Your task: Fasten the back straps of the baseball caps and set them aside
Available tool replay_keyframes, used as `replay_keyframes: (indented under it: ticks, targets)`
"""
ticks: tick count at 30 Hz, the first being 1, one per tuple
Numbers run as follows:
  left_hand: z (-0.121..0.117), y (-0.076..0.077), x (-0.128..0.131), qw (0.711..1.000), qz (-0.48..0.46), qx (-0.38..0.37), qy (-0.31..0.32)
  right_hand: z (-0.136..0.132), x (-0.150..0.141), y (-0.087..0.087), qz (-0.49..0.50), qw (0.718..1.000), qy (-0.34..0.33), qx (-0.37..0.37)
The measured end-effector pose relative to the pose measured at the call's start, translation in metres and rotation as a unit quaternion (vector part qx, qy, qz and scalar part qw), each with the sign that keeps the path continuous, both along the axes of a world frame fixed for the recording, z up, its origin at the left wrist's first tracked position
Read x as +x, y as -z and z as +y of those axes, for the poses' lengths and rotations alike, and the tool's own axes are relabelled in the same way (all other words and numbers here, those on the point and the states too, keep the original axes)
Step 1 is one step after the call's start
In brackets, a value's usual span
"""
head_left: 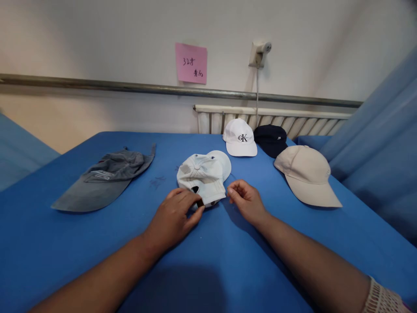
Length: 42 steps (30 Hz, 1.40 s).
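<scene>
A pale, faintly patterned baseball cap (203,174) lies in front of me on the blue table surface, its brim pointing away to the right and its back opening toward me. The fingers of my left hand (177,216) are closed on its rear edge, thumb below, beside the dark gap over the strap. At the right end of the cap's rear edge, my right hand (246,201) has its thumb and fingers drawn together. Whether those fingertips pinch the cap or anything else is too fine to make out.
A grey-blue cap (104,180) lies on the left of the blue surface (97,256). Toward the back right sit a white cap (239,137) with black letters, a navy cap (271,140) and a beige cap (308,176). Behind are a radiator (211,123) and metal rail (130,85); blue curtain (384,130) at right.
</scene>
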<state>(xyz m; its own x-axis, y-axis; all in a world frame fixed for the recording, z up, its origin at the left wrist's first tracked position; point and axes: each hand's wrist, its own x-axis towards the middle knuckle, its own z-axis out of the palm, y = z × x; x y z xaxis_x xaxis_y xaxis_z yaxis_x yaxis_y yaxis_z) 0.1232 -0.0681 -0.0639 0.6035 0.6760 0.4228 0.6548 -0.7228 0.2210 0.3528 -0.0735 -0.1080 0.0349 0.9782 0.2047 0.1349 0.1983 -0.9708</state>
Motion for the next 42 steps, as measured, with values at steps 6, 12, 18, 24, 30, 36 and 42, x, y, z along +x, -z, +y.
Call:
replay_keyframes:
  ticks: [6, 12, 18, 24, 30, 36, 42]
  targets:
    - [0.001, -0.001, 0.0, 1.0, -0.013, -0.008, -0.003, -0.001, -0.008, 0.004, 0.037, 0.999, -0.035, 0.006]
    - [-0.001, -0.001, 0.005, 1.0, 0.009, 0.021, 0.014, -0.003, -0.016, 0.001, 0.075, 0.996, -0.037, -0.009]
    - [0.001, -0.004, 0.005, 0.999, 0.015, 0.028, 0.007, -0.004, -0.013, -0.002, 0.072, 0.997, -0.022, -0.007]
    - [0.002, -0.002, 0.003, 1.0, 0.011, 0.01, 0.014, -0.002, -0.013, -0.002, 0.083, 0.997, -0.004, -0.01]
    - [0.003, -0.006, 0.002, 1.0, 0.015, -0.005, 0.014, -0.001, -0.012, 0.004, 0.057, 0.998, 0.001, -0.006]
    - [0.007, -0.016, -0.006, 0.997, -0.064, -0.042, -0.03, -0.005, -0.008, -0.002, -0.095, 0.979, 0.054, 0.172]
    - [-0.011, -0.027, 0.0, 0.971, -0.155, -0.172, -0.062, -0.025, -0.016, -0.018, -0.293, 0.9, -0.014, 0.323]
